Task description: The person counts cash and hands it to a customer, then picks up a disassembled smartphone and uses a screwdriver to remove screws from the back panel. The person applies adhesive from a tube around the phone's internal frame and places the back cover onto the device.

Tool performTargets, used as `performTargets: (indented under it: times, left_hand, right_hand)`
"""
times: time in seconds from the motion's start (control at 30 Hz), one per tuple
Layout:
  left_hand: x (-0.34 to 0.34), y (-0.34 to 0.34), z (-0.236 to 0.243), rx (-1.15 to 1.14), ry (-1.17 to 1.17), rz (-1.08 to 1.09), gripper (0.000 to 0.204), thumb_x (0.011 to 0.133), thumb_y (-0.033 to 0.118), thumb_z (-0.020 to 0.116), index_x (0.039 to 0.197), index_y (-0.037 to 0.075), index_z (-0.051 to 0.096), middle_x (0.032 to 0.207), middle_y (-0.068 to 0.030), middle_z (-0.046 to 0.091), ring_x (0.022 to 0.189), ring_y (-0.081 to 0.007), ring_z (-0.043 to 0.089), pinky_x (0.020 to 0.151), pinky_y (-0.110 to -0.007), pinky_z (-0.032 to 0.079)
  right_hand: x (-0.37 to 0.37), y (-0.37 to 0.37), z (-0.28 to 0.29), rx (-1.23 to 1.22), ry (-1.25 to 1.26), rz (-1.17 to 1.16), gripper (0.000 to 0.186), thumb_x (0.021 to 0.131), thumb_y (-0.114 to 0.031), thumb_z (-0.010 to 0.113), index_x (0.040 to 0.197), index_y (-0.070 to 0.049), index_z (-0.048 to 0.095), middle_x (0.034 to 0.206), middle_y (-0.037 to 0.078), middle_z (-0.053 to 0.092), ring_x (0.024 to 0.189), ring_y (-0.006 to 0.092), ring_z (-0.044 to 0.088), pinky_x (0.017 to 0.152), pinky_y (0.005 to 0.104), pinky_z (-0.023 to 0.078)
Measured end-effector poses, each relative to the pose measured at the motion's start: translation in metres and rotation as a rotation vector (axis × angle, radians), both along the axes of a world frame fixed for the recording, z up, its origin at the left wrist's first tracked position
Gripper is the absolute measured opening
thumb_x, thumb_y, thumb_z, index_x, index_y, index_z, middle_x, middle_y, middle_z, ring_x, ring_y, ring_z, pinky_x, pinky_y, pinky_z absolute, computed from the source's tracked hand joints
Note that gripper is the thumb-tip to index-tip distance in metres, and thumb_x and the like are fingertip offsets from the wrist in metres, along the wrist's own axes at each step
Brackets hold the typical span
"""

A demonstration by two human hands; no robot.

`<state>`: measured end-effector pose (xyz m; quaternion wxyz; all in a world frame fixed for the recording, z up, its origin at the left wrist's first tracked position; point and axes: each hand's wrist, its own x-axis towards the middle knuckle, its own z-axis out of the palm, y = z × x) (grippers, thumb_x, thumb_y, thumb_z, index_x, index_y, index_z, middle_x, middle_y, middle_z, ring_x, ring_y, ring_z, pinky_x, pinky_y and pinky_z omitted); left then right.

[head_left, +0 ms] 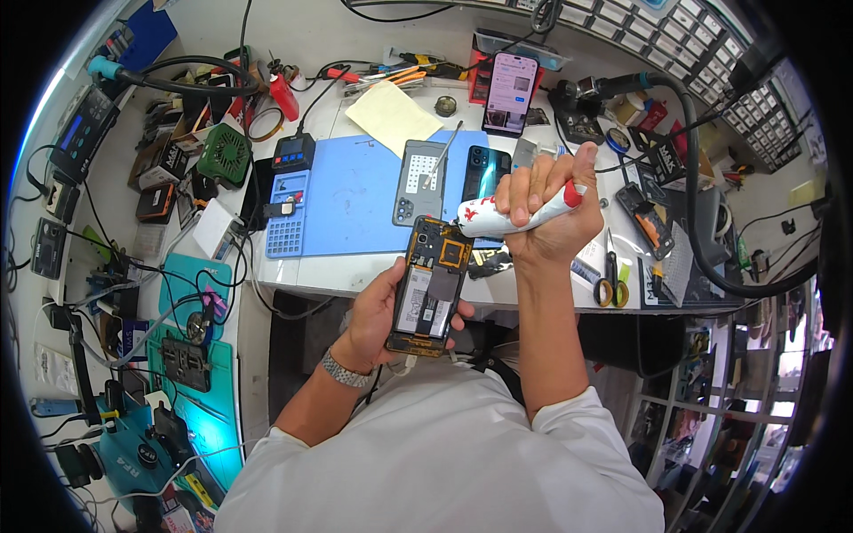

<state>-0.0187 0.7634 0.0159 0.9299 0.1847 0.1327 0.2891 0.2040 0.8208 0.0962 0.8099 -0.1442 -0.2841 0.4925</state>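
Note:
My left hand [370, 311] is wrapped round an opened phone [430, 289], its back off and its battery and inner boards showing. A cable seems to run from the phone's lower end. In my right hand [560, 213] is a white and red tube [498, 218], squeezed and tilted so its dark nozzle sits at the phone's top right corner. Whether the nozzle touches the phone I cannot tell. Just beyond lies a grey phone back cover [416, 188] with a thin metal tool [442, 158] on it. A glossy teal phone [481, 175] is beside it, partly behind my right hand.
A blue work mat [346, 200] covers the middle of the bench. Scissors [611, 274] and an orange-edged opened phone [646, 219] lie to the right. A lit phone [511, 93] stands at the back. At left are a green fan [225, 155] and a microscope [129, 457].

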Motion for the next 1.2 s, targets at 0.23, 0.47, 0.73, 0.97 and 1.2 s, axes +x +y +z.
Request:
performTargets:
  times: [0.23, 0.47, 0.73, 0.97, 1.2]
  left_hand:
    - [-0.001, -0.001, 0.001, 0.018, 0.015, 0.008, 0.074, 0.114, 0.058, 0.023, 0.156, 0.001, 0.046, 0.131, -0.0344, 0.067, 0.109, -0.0353, 0.075, 0.088, -0.051, 0.066]
    - [0.001, -0.002, -0.002, 0.025, 0.018, -0.031, 0.073, 0.115, 0.058, 0.022, 0.158, 0.003, 0.044, 0.131, -0.0339, 0.068, 0.109, -0.0351, 0.076, 0.088, -0.050, 0.066]
    - [0.000, -0.003, 0.000, 0.038, 0.020, -0.021, 0.073, 0.115, 0.058, 0.023, 0.159, 0.003, 0.044, 0.131, -0.0329, 0.068, 0.110, -0.0342, 0.076, 0.088, -0.049, 0.066]
    - [-0.002, -0.001, 0.004, 0.027, 0.053, 0.042, 0.075, 0.114, 0.058, 0.022, 0.156, 0.003, 0.048, 0.128, -0.0367, 0.067, 0.107, -0.0369, 0.076, 0.086, -0.052, 0.066]
    - [-0.006, 0.001, 0.006, 0.054, 0.023, 0.079, 0.075, 0.114, 0.056, 0.018, 0.156, 0.002, 0.048, 0.130, -0.0356, 0.067, 0.107, -0.0362, 0.076, 0.085, -0.050, 0.068]
  right_hand:
    - [0.000, -0.001, -0.003, -0.006, -0.042, -0.017, 0.068, 0.116, -0.046, 0.043, 0.058, -0.011, 0.046, 0.051, 0.004, 0.041, 0.037, 0.0207, 0.052, 0.043, 0.0395, 0.052]
    - [-0.005, 0.000, -0.002, 0.010, -0.022, 0.008, 0.067, 0.116, -0.044, 0.046, 0.059, -0.010, 0.046, 0.051, 0.005, 0.041, 0.037, 0.0207, 0.052, 0.044, 0.0398, 0.051]
    - [-0.004, -0.001, -0.003, 0.012, -0.004, 0.011, 0.064, 0.116, -0.041, 0.048, 0.060, -0.010, 0.047, 0.051, 0.005, 0.041, 0.037, 0.0212, 0.052, 0.044, 0.0399, 0.051]
    - [0.001, -0.005, -0.001, -0.022, -0.007, -0.030, 0.064, 0.115, -0.041, 0.049, 0.059, -0.011, 0.046, 0.051, 0.005, 0.042, 0.037, 0.0209, 0.052, 0.044, 0.0395, 0.049]
    - [0.009, -0.008, 0.002, -0.043, -0.037, -0.073, 0.065, 0.115, -0.042, 0.048, 0.058, -0.012, 0.044, 0.050, 0.005, 0.042, 0.038, 0.0203, 0.050, 0.045, 0.0391, 0.049]
